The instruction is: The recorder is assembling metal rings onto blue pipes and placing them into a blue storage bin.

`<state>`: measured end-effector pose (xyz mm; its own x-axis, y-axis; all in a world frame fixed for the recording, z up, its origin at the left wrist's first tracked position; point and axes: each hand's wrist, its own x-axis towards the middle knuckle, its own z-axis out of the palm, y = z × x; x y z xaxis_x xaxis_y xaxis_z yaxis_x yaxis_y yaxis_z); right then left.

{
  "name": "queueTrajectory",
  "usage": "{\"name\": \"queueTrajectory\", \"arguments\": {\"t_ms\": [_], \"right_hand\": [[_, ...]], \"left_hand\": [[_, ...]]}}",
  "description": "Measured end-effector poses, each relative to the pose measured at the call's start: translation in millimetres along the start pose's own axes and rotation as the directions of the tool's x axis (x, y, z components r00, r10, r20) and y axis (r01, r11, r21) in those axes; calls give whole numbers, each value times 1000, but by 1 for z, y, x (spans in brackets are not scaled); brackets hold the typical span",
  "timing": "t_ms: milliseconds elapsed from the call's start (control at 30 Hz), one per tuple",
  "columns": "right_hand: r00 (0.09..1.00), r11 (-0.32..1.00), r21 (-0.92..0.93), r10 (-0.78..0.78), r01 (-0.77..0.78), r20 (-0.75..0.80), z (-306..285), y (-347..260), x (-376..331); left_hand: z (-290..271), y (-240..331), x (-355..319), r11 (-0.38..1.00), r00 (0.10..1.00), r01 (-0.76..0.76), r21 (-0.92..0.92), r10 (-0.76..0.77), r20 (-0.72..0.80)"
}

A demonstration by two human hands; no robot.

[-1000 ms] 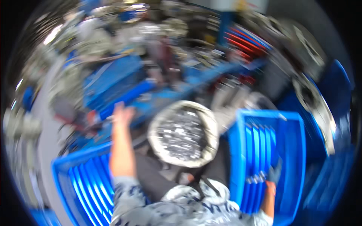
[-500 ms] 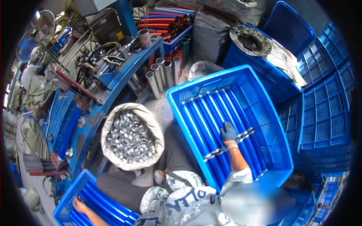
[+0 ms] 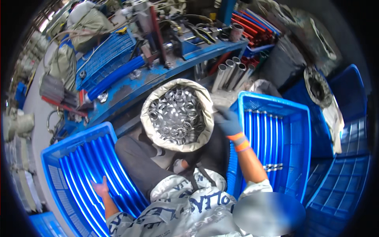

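Note:
My bare left hand (image 3: 101,187) is over the blue metal tubes (image 3: 85,173) lying side by side in the left crate (image 3: 50,168). Its fingers are spread, with nothing held; whether it touches a tube I cannot tell. My right hand (image 3: 229,121) wears a grey glove with an orange cuff. It hangs between the sack (image 3: 149,136) of silver metal rings (image 3: 179,112) and the right crate (image 3: 306,130), near the sack's rim. Motion smears its fingers. In the right crate lie more blue tubes (image 3: 263,138) with silver ring ends.
A blue workbench (image 3: 158,75) with a clamped blue tube (image 3: 116,77) and tools runs behind the sack. Bare silver tubes (image 3: 233,75) stand on the floor beside it. Red tubes (image 3: 254,33) are piled at the back. Stacked blue crates (image 3: 339,193) stand on the right.
The view has turned left. My right hand has left the tubes in the right crate and moved over by the sack. My left hand has shifted above the left crate's tubes, fingers spread.

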<state>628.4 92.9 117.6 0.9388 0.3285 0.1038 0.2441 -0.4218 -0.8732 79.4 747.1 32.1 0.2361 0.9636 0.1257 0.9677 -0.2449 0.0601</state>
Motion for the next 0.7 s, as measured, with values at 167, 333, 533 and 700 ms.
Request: {"name": "queueTrajectory", "arguments": {"t_ms": [167, 333, 533, 700], "right_hand": [[937, 799, -507, -194, 323, 291, 132, 69, 76], [969, 635, -765, 102, 110, 224, 228, 85, 83], [927, 541, -798, 86, 264, 365, 210, 156, 100], [952, 474, -844, 33, 252, 303, 225, 161, 101]], "left_hand": [[-2, 44, 41, 967, 989, 133, -216, -116, 90], [-40, 21, 38, 959, 968, 236, -155, -218, 126], [-79, 39, 71, 972, 965, 215, -92, -197, 174], [-99, 21, 66, 917, 922, 325, -233, -254, 291]]}}
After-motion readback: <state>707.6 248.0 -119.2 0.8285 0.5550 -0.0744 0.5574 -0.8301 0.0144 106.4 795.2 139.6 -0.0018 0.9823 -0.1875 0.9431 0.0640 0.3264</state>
